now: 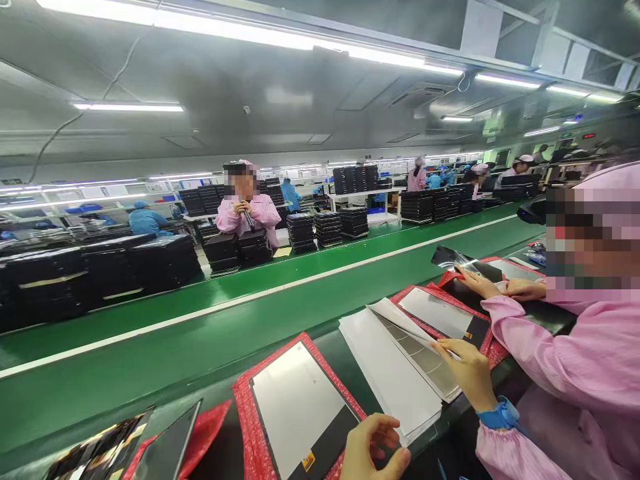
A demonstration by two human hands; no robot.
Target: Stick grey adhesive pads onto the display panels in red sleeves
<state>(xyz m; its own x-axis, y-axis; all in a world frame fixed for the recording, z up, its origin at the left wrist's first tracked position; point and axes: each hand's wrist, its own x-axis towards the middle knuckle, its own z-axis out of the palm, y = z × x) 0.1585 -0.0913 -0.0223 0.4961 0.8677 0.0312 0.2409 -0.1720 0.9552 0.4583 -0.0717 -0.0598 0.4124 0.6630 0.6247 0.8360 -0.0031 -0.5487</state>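
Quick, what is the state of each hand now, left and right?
Left hand: open, fingers slightly curled, holding nothing.
Right hand: closed, pinching the edge of a white sheet.

Right hand reaching forward and angled down, fingers together, blue wrist strap snug above a pink sleeve, and left hand down low at the frame's bottom edge, fingers loosely curled, half open!
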